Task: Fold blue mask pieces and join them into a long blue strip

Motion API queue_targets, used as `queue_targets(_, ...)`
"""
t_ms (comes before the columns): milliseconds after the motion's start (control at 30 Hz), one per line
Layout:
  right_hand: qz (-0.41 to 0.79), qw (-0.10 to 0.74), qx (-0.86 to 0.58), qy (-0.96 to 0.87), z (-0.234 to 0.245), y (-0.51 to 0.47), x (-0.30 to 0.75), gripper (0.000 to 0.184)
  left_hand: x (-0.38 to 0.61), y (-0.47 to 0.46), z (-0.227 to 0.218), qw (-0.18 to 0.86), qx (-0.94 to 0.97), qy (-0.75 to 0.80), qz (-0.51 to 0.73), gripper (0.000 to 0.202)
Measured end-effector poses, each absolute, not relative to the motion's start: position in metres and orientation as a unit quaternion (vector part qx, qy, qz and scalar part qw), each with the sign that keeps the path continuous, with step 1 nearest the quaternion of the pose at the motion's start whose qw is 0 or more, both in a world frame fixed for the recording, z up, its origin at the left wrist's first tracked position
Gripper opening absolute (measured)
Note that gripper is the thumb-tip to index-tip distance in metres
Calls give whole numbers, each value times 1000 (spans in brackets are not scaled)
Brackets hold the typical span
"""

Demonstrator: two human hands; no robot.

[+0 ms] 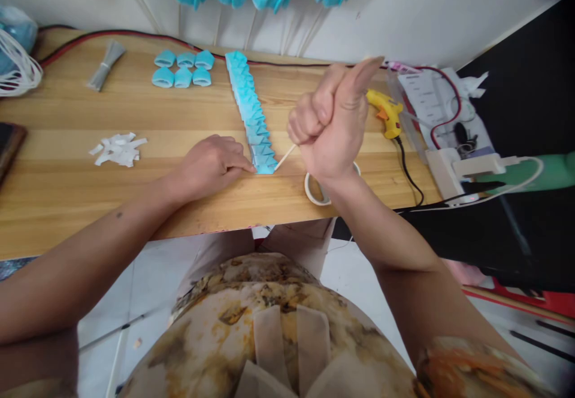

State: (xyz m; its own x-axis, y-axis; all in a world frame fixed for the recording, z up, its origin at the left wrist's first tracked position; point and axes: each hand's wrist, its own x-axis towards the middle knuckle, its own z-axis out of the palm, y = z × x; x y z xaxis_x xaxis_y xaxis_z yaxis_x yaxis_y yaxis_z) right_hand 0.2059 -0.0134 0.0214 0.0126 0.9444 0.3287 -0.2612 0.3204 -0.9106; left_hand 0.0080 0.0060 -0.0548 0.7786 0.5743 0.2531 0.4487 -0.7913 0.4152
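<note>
A long strip of folded blue paper pieces (251,111) lies on the wooden table (67,194), running from the back toward me. My left hand (211,164) rests on the table with its fingertips pressed against the strip's near end. My right hand (332,122) is raised above the table in a fist with the thumb sticking up. It grips a thin pale stick (285,157) whose tip points at the strip's near end.
Several small blue folded pieces (183,67) lie at the back. White paper scraps (117,149) lie left, a grey bundle (106,64) behind them. A tape roll (314,190) sits under my right wrist. A yellow glue gun (385,112), cables and a power strip (444,170) fill the right.
</note>
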Motion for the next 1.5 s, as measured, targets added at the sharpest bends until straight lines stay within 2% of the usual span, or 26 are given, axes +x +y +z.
queue_targets(100, 492, 644, -294, -506, 21, -13, 206, 74, 8, 6, -55, 165, 929, 279, 180, 35)
queue_targets(300, 464, 669, -307, -493, 28, -8, 208, 72, 8, 7, -56, 163, 930, 287, 162, 37)
queue_targets(433, 487, 643, -295, -511, 19, -6, 208, 76, 8, 6, -55, 166, 929, 289, 164, 35)
queue_targets(633, 423, 666, -364, -495, 26, -6, 206, 74, 9, 5, -53, 175, 925, 285, 178, 37)
queue_targets(800, 470, 618, -351, -523, 24, -8, 207, 70, 9, 5, -52, 176, 926, 286, 172, 37)
queue_targets(933, 446, 634, -360, -519, 29, -7, 208, 68, 10, 4, -51, 177, 925, 282, 183, 38)
queue_targets(1133, 464, 660, -296, -512, 16, -3, 196, 70, 10, 4, -53, 170, 925, 286, 185, 37)
queue_targets(1367, 453, 626, -324, -546, 33, -7, 193, 72, 10, 5, -53, 167, 927, 280, 186, 37)
queue_targets(1500, 456, 622, -343, -536, 27, -4, 193, 72, 10, 4, -53, 171, 924, 284, 190, 37)
